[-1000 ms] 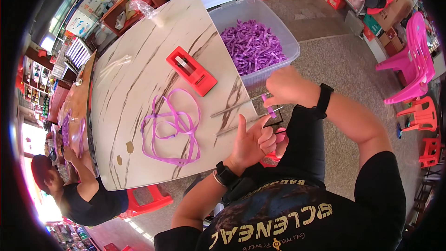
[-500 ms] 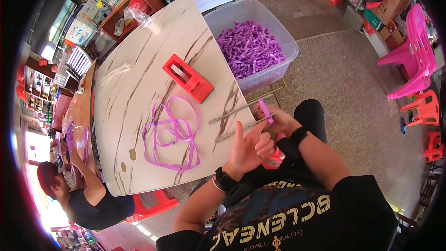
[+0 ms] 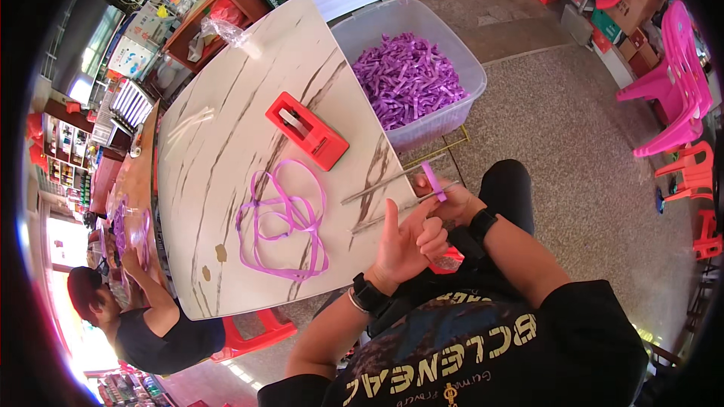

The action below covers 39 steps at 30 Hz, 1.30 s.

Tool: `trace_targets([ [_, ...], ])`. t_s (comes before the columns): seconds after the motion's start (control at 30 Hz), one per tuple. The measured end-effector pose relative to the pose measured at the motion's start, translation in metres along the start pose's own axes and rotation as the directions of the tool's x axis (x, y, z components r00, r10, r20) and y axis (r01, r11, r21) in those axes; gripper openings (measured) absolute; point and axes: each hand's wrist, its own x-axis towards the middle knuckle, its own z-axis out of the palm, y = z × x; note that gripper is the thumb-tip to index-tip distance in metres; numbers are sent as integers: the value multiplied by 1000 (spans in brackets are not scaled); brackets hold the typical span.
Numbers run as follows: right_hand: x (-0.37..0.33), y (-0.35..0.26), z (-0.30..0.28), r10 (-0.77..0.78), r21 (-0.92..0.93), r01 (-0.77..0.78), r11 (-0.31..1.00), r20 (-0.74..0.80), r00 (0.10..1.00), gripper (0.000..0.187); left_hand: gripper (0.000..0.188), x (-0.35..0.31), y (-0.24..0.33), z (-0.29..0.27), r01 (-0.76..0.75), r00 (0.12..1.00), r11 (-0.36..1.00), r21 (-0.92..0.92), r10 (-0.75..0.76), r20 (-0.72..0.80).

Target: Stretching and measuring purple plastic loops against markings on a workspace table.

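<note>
Short purple strip (image 3: 433, 181) pinched upright in right hand (image 3: 451, 200), just off the tabletop (image 3: 226, 143) edge, beside two thin metal rods (image 3: 385, 185). Left hand (image 3: 406, 241) loosely curled, thumb up, gripping nothing visible. Looped purple ribbon (image 3: 285, 220) and red block (image 3: 307, 130) lying further in on the tabletop.

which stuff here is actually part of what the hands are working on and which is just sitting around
In use: short purple strip pinched in right hand; two thin metal rods; left hand beside them; purple ribbon loops; bin of purple pieces.

Lying about: red block, pink chairs, red stool.
</note>
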Motion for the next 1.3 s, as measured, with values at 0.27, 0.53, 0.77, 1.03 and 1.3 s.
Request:
trace_targets([
  [0.27,-16,-29,6,1,-266,-44,963,-160,987,9,75,0,0,1,1,1000,1000,-10,-1,18],
  [0.53,-32,-60,50,55,-353,-258,899,-493,868,19,73,0,-2,1,0,1000,1000,-4,0,22],
  [0.77,-40,-78,88,49,-522,-393,757,-555,830,29,72,-1,-2,1,-16,999,1000,6,16,43],
  [1.03,-38,-71,79,-130,-785,-387,484,-502,855,21,71,-1,-1,0,-13,998,1000,10,13,60],
  [1.3,-35,-63,40,-38,-702,-292,650,-414,910,16,72,1,-2,3,-6,1000,1000,4,6,22],
])
